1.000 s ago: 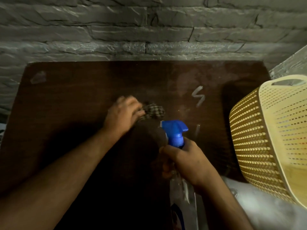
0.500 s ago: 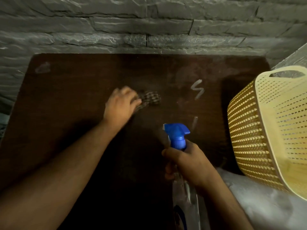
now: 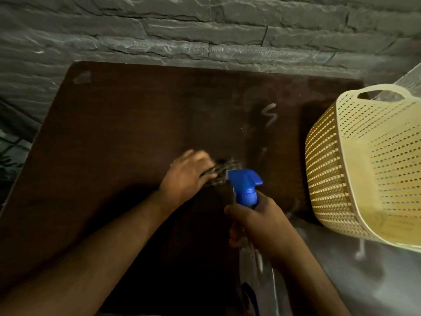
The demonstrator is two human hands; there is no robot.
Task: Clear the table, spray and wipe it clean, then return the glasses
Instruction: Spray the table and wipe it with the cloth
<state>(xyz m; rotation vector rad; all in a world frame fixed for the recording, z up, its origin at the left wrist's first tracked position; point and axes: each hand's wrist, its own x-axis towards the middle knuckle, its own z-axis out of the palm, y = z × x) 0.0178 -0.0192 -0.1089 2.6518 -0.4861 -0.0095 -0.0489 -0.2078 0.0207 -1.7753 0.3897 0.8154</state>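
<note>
**Ana:** Left of the cloth-holding grip, the dark wooden table [image 3: 109, 142] is bare apart from a pale smudge at its far left corner. The left hand [image 3: 185, 176] has its fingers curled round a bunched checked cloth [image 3: 224, 171], pressing it onto the wood.

**Ben:** What has changed?

**Ana:** Half a second ago that hand and cloth sat farther out toward the wall; now they have come back toward the person, and the cloth lies just beside the blue nozzle. The hand is blurred, so the stroke reads as under way. That suggests the wiping stage is in progress, with the tabletop already cleared.

**Ben:** And the other grip?

**Ana:** The right hand [image 3: 259, 221] is wrapped round the neck of a clear spray bottle [image 3: 246, 190], below its blue trigger head. Whether a finger is on the trigger cannot be told. It has barely shifted.

**Ben:** Anything beyond it?

**Ana:** Beyond the bottle grip, toward the wall, a pale S-shaped streak [image 3: 268, 115] is not yet wiped, so that patch probably still needs a pass.

**Ben:** Containers?

**Ana:** Right of the bottle grip stands a cream perforated plastic basket [image 3: 364, 160], at the table's right edge. Its inside cannot be seen from here. No glasses are in view, so their return is still to come.
</note>
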